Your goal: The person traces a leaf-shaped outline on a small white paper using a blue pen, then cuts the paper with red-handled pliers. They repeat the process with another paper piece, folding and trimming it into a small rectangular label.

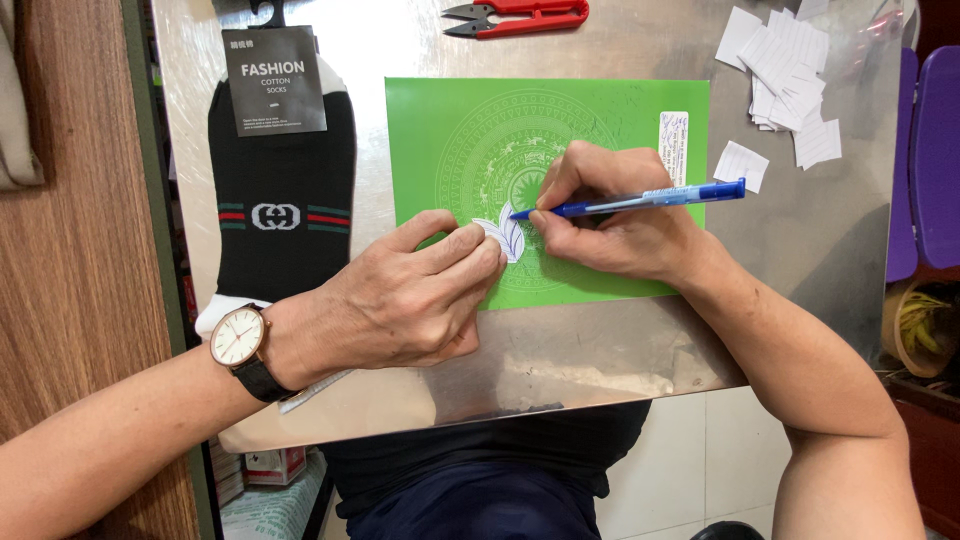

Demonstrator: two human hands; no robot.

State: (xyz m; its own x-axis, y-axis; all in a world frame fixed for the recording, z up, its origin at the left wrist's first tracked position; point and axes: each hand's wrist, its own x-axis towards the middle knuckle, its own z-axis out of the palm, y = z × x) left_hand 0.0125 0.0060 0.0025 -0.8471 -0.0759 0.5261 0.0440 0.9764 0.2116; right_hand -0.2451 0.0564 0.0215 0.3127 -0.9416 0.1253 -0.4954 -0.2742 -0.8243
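A green card (600,110) with a pale round pattern lies on a shiny metal table (560,350). On the card rests a small white slip of paper (507,235). My left hand (410,295) pins the slip's left end with its fingertips; a watch sits on that wrist. My right hand (615,215) grips a blue pen (640,200), whose tip touches the slip.
A pair of black socks (280,200) with a dark label lies at the left of the table. Red thread snips (520,15) lie at the far edge. Several small white paper slips (790,80) are piled at the far right. A purple container (935,150) stands past the right edge.
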